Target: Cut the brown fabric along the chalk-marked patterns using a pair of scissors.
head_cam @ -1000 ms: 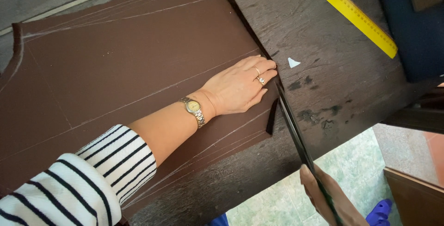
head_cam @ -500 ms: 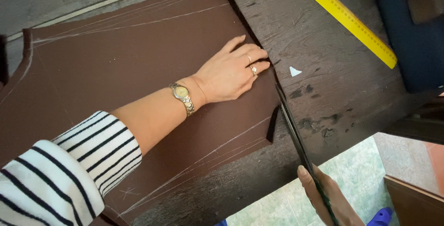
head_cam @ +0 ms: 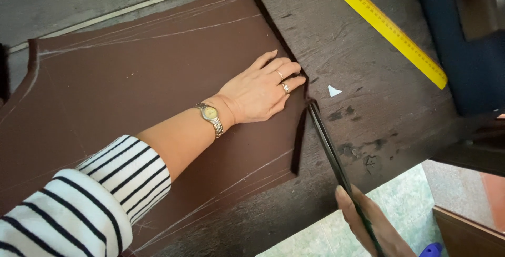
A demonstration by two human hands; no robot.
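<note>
A brown piece of fabric [head_cam: 131, 88] marked with chalk lines lies flat on a dark wooden table [head_cam: 357, 52]. My left hand [head_cam: 258, 91], with rings and a wristwatch, presses flat on the fabric near its right edge. My right hand [head_cam: 373, 225] at the bottom edge grips long black scissors [head_cam: 329, 146]. Their blades run along the fabric's right edge, with the tips just right of my left fingertips. A narrow cut strip [head_cam: 299, 141] hangs loose beside the blades.
A yellow ruler [head_cam: 384, 25] lies diagonally at the upper right. A small white chalk triangle [head_cam: 333, 91] rests on the wood near the scissor tips. Dark blue cloth [head_cam: 468, 41] covers the far right. Green floor [head_cam: 421, 204] shows past the table's edge.
The scissors have advanced up along the fabric's edge, lengthening the cut. My left hand has slid farther up the fabric, staying just ahead of the blades.
</note>
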